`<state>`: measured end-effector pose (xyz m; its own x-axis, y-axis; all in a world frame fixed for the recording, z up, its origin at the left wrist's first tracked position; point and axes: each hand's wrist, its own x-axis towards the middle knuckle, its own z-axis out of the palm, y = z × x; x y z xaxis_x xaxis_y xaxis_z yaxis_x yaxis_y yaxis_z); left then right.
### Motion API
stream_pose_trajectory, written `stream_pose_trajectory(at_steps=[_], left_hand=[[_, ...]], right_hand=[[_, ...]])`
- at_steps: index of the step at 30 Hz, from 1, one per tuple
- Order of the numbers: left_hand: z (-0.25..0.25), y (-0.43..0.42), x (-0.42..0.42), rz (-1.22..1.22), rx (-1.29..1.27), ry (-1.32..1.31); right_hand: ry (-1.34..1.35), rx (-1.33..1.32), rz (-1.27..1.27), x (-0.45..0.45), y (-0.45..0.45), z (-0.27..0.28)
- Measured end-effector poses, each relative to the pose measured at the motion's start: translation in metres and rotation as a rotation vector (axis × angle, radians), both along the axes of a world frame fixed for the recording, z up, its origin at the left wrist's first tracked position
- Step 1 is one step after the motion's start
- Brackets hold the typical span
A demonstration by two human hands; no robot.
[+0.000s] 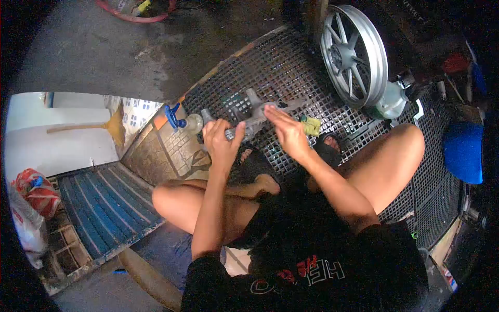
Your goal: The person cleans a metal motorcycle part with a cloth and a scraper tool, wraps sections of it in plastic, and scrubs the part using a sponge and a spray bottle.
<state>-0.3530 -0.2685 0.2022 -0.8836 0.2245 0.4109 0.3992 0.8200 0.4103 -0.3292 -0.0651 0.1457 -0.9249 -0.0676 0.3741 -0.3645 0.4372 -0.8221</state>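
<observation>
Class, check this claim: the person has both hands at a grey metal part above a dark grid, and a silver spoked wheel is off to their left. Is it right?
The side is wrong: the head view shows the silver spoked wheel off to the person's right. The left hand and right hand are indeed at the grey metal part above the dark grid.

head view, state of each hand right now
Left hand: closed, holding the gray metal part.
Right hand: open, fingers straight, seemingly resting against the same part.

Grey on the metal part (254,124), silver on the wheel (344,56), striped blue on the panel (106,203), black on the shirt (312,244).
</observation>
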Motion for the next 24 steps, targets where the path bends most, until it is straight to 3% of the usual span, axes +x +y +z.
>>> stream_pose_trajectory(at_steps=[4,7,11,14,17,21,22,24], left_hand=[[0.004,0.003,0.005,0.016,0.008,-0.012],[0.002,-0.001,0.002,0.033,0.007,-0.006],[-0.001,0.000,0.004,0.066,0.022,-0.032],[0.000,0.000,0.004,0.062,0.018,-0.023],[-0.002,0.000,0.001,0.062,0.036,-0.035],[0.000,-0.001,0.005,0.051,0.015,-0.055],[0.000,0.000,0.005,0.054,0.021,-0.043],[-0.003,0.000,0.000,0.065,0.034,-0.009]], right_hand=[[0.102,0.018,0.146,0.006,-0.009,0.014],[0.045,0.063,-0.064,-0.010,0.005,-0.004],[0.095,-0.017,0.088,0.002,-0.007,0.005],[-0.049,0.019,-0.099,-0.011,0.021,-0.039],[0.019,0.092,-0.036,-0.004,0.010,-0.017],[-0.045,0.056,-0.190,-0.015,0.031,-0.047],[-0.082,0.151,-0.189,-0.017,0.030,-0.046],[0.019,0.094,-0.093,-0.013,0.017,-0.037]])
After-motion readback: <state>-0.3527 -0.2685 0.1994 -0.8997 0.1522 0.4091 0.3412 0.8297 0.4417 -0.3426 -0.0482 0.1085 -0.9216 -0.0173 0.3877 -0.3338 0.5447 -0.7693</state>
